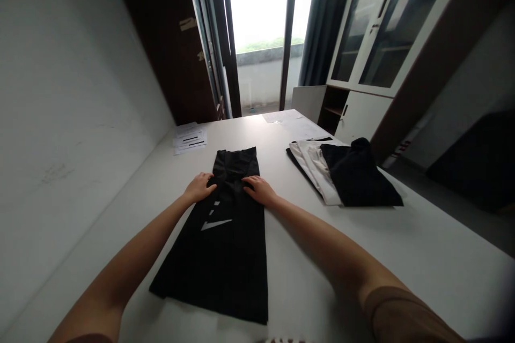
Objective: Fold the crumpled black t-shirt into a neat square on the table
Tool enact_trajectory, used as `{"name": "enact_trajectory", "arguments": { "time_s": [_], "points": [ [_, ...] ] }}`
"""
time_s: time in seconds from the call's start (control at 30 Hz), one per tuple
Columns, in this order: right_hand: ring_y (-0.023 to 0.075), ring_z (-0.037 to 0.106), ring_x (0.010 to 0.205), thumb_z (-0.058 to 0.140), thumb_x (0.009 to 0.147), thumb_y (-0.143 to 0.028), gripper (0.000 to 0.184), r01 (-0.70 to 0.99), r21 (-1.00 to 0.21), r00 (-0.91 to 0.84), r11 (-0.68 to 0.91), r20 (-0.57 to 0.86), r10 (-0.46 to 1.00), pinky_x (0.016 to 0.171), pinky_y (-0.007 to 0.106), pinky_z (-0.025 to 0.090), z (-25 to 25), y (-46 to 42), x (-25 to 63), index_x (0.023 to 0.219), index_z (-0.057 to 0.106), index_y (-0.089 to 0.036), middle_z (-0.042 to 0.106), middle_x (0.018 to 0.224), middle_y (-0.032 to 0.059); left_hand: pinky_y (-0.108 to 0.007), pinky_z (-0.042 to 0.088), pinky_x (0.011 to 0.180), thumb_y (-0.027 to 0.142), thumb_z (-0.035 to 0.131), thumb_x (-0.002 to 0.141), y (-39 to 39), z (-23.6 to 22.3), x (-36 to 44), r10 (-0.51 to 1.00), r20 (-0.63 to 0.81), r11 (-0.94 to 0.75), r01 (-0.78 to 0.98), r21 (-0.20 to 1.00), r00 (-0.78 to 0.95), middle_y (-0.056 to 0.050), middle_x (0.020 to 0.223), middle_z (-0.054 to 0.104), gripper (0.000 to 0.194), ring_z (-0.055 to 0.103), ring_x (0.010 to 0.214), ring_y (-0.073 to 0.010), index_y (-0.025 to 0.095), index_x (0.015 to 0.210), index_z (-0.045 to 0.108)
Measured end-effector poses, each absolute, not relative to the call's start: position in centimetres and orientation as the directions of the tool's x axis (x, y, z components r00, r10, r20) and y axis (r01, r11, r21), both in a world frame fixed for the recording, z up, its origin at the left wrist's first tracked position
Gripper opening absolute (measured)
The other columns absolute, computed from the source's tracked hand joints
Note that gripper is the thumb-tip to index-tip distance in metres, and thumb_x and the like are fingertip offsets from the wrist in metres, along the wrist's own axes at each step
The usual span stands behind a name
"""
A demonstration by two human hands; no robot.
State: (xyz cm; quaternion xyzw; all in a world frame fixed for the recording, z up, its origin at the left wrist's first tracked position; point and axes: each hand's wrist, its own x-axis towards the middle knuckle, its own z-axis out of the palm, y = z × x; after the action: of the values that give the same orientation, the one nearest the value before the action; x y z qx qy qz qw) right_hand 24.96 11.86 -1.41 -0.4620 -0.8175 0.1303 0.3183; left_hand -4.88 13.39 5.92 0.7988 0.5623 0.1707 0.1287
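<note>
Black garment (pixel 237 273) laid lengthwise on the white desk (pixel 406 241), nearer the left edge than the right, wider end toward the near edge and narrower end toward the far edge. Turned this way, probably for equal reach along both long sides. Left hand (pixel 198 187) at one side and right hand (pixel 260 191) at the other, toward the narrower end, thumbs a little apart from fingers; cannot tell whether pinching the garment or only pressing on it. Set opposite each other, likely for an even hold. White mark (pixel 211 225) facing up, nearer the near edge than both hands. Along the right edge, pile of clothes (pixel 358 177), black over white, apparently clear of the arms. Papers (pixel 189 138) at the far left corner, perhaps out of the way.
</note>
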Motion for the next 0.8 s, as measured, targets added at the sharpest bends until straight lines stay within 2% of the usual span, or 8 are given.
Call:
{"name": "enact_trajectory", "arguments": {
  "time_s": [0.1, 0.17, 0.3, 0.4, 0.5, 0.63, 0.73, 0.8],
  "points": [
    [0.0280, 0.059, 0.126, 0.061, 0.099, -0.035, 0.047, 0.738, -0.516, -0.270, 0.436, 0.368, 0.890, 0.111, 0.042, 0.045, -1.4, 13.0, 24.5, 0.144, 0.058, -0.022, 0.067, 0.132, 0.0113, -0.038, 0.047, 0.100, 0.047, 0.063, 0.092, 7.1, 5.2, -5.7, 0.936, 0.151, -0.344, 0.919, 0.194, 0.319, -0.011, 0.119, 0.063, 0.037, 0.061, 0.113, -0.0274, 0.019, 0.116, 0.061],
    [0.0285, 0.061, 0.123, 0.059, 0.100, -0.039, 0.053, 0.773, -0.540, -0.173, 0.333, 0.326, 0.929, 0.108, 0.040, 0.046, -1.2, 14.5, 24.1, 0.150, 0.052, -0.021, 0.064, 0.134, 0.0137, -0.036, 0.048, 0.095, 0.052, 0.062, 0.093, 3.2, 4.9, -5.7, 0.944, 0.106, -0.323, 0.941, 0.103, 0.312, -0.010, 0.118, 0.062, 0.039, 0.061, 0.111, -0.0273, 0.021, 0.115, 0.058],
    [0.0317, 0.062, 0.124, 0.057, 0.099, -0.050, 0.063, 0.795, -0.596, -0.003, 0.114, 0.184, 0.983, 0.104, 0.040, 0.049, 0.0, 18.6, 23.4, 0.154, 0.045, -0.019, 0.059, 0.139, 0.0181, -0.036, 0.049, 0.089, 0.046, 0.056, 0.097, -1.8, 5.1, -6.2, 0.970, 0.016, -0.239, 0.969, -0.056, 0.241, -0.011, 0.118, 0.064, 0.031, 0.062, 0.109, -0.0277, 0.021, 0.116, 0.056],
    [0.0329, 0.061, 0.126, 0.058, 0.098, -0.051, 0.065, 0.799, -0.601, 0.066, 0.015, 0.112, 0.992, 0.103, 0.040, 0.049, 1.0, 21.3, 22.9, 0.153, 0.044, -0.018, 0.060, 0.138, 0.0195, -0.037, 0.049, 0.085, 0.038, 0.050, 0.099, -3.3, 5.6, -7.2, 0.982, -0.038, -0.187, 0.973, -0.137, 0.183, -0.012, 0.113, 0.066, 0.025, 0.065, 0.104, -0.0284, 0.020, 0.116, 0.057],
    [0.0344, 0.063, 0.123, 0.059, 0.098, -0.050, 0.065, 0.824, -0.565, 0.102, -0.034, 0.089, 0.991, 0.099, 0.042, 0.051, 1.4, 22.8, 22.1, 0.152, 0.044, -0.019, 0.062, 0.137, 0.0205, -0.037, 0.049, 0.081, 0.037, 0.049, 0.099, -4.4, 6.3, -8.1, 0.981, -0.111, -0.173, 0.971, -0.165, 0.157, -0.011, 0.110, 0.067, 0.024, 0.067, 0.098, -0.0278, 0.020, 0.113, 0.059],
    [0.0349, 0.066, 0.117, 0.064, 0.095, -0.040, 0.063, 0.893, -0.446, -0.015, 0.053, 0.088, 0.996, 0.094, 0.042, 0.052, 0.9, 23.8, 20.9, 0.152, 0.045, -0.023, 0.065, 0.133, 0.0191, -0.036, 0.049, 0.079, 0.046, 0.054, 0.097, -5.9, 6.6, -8.8, 0.973, -0.115, -0.217, 0.966, -0.142, 0.201, -0.011, 0.113, 0.065, 0.029, 0.066, 0.101, -0.0289, 0.021, 0.110, 0.062],
    [0.0333, 0.067, 0.114, 0.061, 0.095, -0.030, 0.047, 0.901, -0.421, -0.084, 0.108, 0.075, 0.994, 0.092, 0.042, 0.052, 0.4, 24.4, 20.3, 0.143, 0.058, -0.027, 0.069, 0.128, 0.0147, -0.035, 0.047, 0.079, 0.035, 0.052, 0.097, -6.4, 6.4, -9.4, 0.963, -0.118, -0.257, 0.957, -0.132, 0.242, -0.010, 0.112, 0.065, 0.018, 0.065, 0.100, -0.0274, 0.022, 0.104, 0.063],
    [0.0317, 0.068, 0.112, 0.057, 0.095, -0.025, 0.036, 0.884, -0.452, -0.084, 0.117, 0.094, 0.992, 0.092, 0.040, 0.052, 0.3, 24.8, 20.0, 0.129, 0.069, -0.029, 0.071, 0.125, 0.0111, -0.033, 0.044, 0.078, 0.027, 0.049, 0.096, -6.3, 6.4, -9.8, 0.959, -0.128, -0.265, 0.961, -0.075, 0.255, -0.008, 0.105, 0.066, 0.013, 0.065, 0.095, -0.0252, 0.023, 0.098, 0.061]
  ]
}}
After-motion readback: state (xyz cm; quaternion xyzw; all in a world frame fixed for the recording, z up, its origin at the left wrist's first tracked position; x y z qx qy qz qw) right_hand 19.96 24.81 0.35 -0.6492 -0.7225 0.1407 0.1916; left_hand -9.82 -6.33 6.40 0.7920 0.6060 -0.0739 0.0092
